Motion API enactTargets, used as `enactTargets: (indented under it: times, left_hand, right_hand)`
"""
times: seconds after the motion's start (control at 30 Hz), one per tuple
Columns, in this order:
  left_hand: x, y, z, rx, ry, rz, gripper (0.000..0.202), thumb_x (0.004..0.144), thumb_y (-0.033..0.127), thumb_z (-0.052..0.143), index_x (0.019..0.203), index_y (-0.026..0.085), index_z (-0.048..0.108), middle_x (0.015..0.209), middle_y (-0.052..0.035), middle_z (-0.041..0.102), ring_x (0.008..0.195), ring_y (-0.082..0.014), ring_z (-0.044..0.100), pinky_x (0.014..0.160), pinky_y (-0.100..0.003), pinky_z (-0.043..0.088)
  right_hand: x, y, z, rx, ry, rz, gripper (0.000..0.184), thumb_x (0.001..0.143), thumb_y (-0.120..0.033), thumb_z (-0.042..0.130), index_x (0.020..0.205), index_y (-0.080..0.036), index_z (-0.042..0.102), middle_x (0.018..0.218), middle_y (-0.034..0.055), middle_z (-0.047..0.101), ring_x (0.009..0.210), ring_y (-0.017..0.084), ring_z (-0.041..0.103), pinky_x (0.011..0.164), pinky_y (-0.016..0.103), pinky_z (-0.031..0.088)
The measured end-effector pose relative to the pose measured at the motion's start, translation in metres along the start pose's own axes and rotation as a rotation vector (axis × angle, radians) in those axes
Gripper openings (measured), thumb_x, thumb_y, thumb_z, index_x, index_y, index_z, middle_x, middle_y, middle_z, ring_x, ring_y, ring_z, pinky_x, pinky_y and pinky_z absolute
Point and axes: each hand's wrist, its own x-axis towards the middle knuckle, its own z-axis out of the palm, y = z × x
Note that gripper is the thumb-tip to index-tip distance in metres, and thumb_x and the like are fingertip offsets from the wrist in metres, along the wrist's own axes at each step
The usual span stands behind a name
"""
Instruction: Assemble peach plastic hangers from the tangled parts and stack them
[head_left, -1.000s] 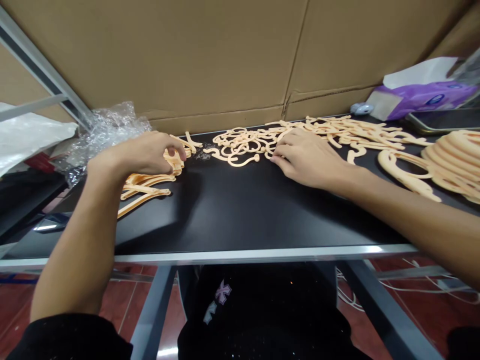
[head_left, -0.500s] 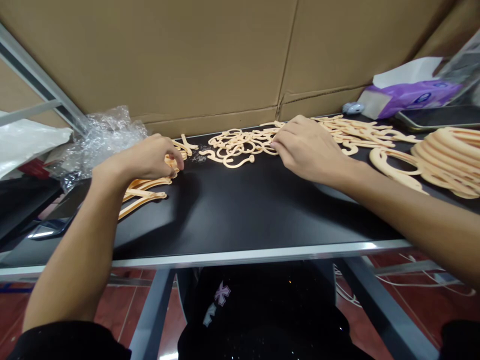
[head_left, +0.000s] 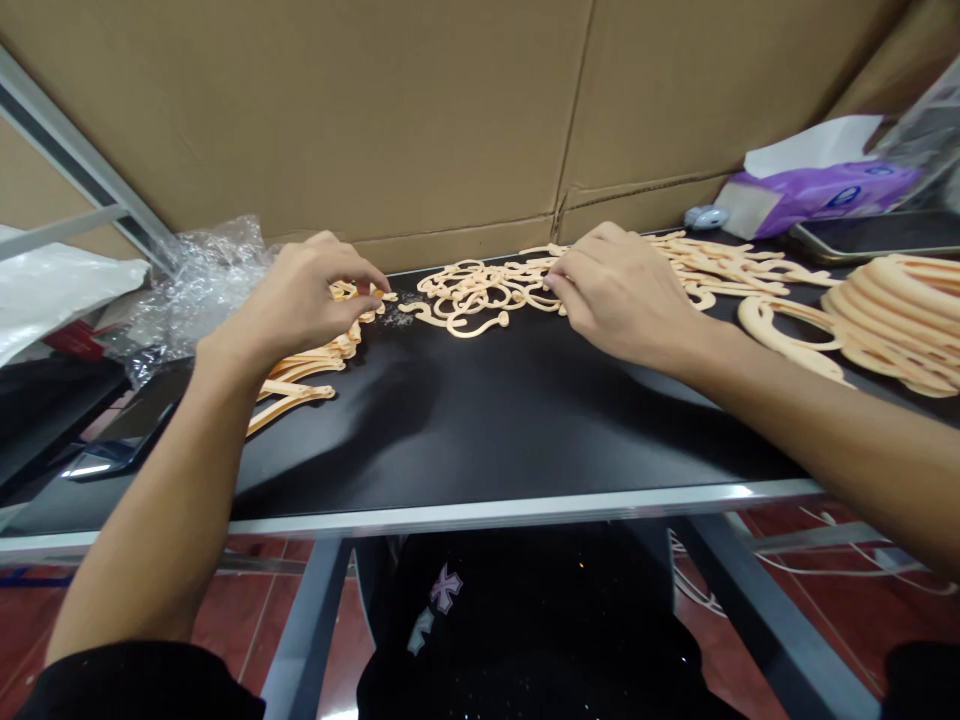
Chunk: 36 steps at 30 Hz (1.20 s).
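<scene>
My left hand (head_left: 304, 295) hovers over a stack of peach plastic hanger pieces (head_left: 300, 375) at the left of the black table (head_left: 480, 430). Its fingers are pinched on a small peach piece near the stack's far end. My right hand (head_left: 619, 290) rests curled at the edge of a loose pile of peach plastic hooks (head_left: 472, 290), fingertips pinching one of the hooks. More peach strips (head_left: 735, 265) trail off to the right behind that hand.
A stack of curved peach hangers (head_left: 892, 320) lies at the right edge. Crumpled clear plastic (head_left: 199, 280) sits at the back left. A purple tissue pack (head_left: 817, 190) and a tray (head_left: 870, 235) stand at the back right. Cardboard (head_left: 450, 120) walls the table's far side.
My left hand has lifted off the hanger stack and moved right toward the hook pile, pinching a small piece. My right hand shifted slightly back into the hooks.
</scene>
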Motion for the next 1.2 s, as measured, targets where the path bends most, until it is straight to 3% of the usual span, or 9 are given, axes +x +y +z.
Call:
enactTargets:
  times: [0.13, 0.27, 0.4, 0.63, 0.87, 1.03, 1.2]
  left_hand:
    - [0.004, 0.003, 0.004, -0.125, 0.246, 0.083, 0.01, 0.084, 0.035, 0.074, 0.086, 0.027, 0.08, 0.081, -0.0001, 0.075, 0.081, -0.0191, 0.06, 0.082, -0.035, 0.049]
    - [0.006, 0.006, 0.009, -0.273, 0.477, 0.087, 0.009, 0.077, 0.025, 0.08, 0.086, 0.024, 0.079, 0.08, -0.0003, 0.074, 0.074, -0.0162, 0.062, 0.073, -0.034, 0.051]
    - [0.008, 0.01, 0.016, -0.47, 0.549, 0.016, 0.014, 0.074, 0.02, 0.082, 0.087, 0.021, 0.076, 0.078, 0.0004, 0.074, 0.069, -0.0138, 0.067, 0.066, -0.03, 0.052]
    - [0.01, 0.024, 0.033, -0.694, 0.407, -0.108, 0.02, 0.077, 0.032, 0.08, 0.081, 0.021, 0.064, 0.07, 0.001, 0.069, 0.06, -0.0107, 0.061, 0.053, -0.024, 0.043]
    - [0.006, 0.041, 0.053, -0.843, 0.163, -0.206, 0.035, 0.08, 0.048, 0.081, 0.083, 0.021, 0.059, 0.073, -0.001, 0.069, 0.07, -0.0155, 0.068, 0.067, -0.028, 0.056]
    - [0.003, 0.05, 0.054, -0.858, 0.082, -0.194, 0.045, 0.077, 0.057, 0.084, 0.083, 0.019, 0.061, 0.076, -0.0031, 0.072, 0.073, -0.0167, 0.071, 0.072, -0.029, 0.059]
    - [0.002, 0.052, 0.054, -0.876, 0.027, -0.182, 0.044, 0.075, 0.055, 0.087, 0.081, 0.018, 0.064, 0.074, -0.0032, 0.072, 0.069, -0.0151, 0.07, 0.068, -0.026, 0.058]
  right_hand:
    - [0.001, -0.001, -0.002, 0.041, 0.032, 0.007, 0.033, 0.108, -0.032, 0.04, 0.097, -0.016, 0.067, 0.103, 0.0199, 0.07, 0.113, 0.039, 0.061, 0.094, 0.058, 0.047]
    - [0.0, -0.001, -0.002, 0.038, 0.079, -0.017, 0.036, 0.109, -0.033, 0.036, 0.098, -0.017, 0.066, 0.103, 0.0187, 0.071, 0.113, 0.038, 0.062, 0.095, 0.058, 0.048]
    - [0.0, -0.002, -0.003, 0.052, 0.083, -0.001, 0.034, 0.109, -0.033, 0.036, 0.099, -0.018, 0.066, 0.103, 0.0183, 0.071, 0.113, 0.038, 0.062, 0.096, 0.059, 0.048]
    - [0.003, -0.006, -0.009, 0.126, 0.114, 0.044, 0.026, 0.108, -0.032, 0.042, 0.096, -0.022, 0.063, 0.103, 0.0145, 0.071, 0.113, 0.035, 0.062, 0.098, 0.055, 0.047]
    - [0.007, -0.011, -0.013, 0.367, 0.185, 0.194, 0.03, 0.109, -0.043, 0.044, 0.089, -0.025, 0.055, 0.095, 0.0114, 0.071, 0.092, 0.027, 0.064, 0.086, 0.047, 0.047]
    - [0.006, -0.015, -0.011, 0.397, 0.211, 0.242, 0.03, 0.106, -0.044, 0.047, 0.089, -0.023, 0.06, 0.082, 0.0064, 0.072, 0.075, 0.022, 0.064, 0.072, 0.039, 0.048]
    - [0.005, -0.019, -0.015, 0.424, 0.236, 0.249, 0.032, 0.106, -0.046, 0.046, 0.091, -0.024, 0.062, 0.077, 0.0053, 0.071, 0.07, 0.021, 0.063, 0.07, 0.037, 0.049]
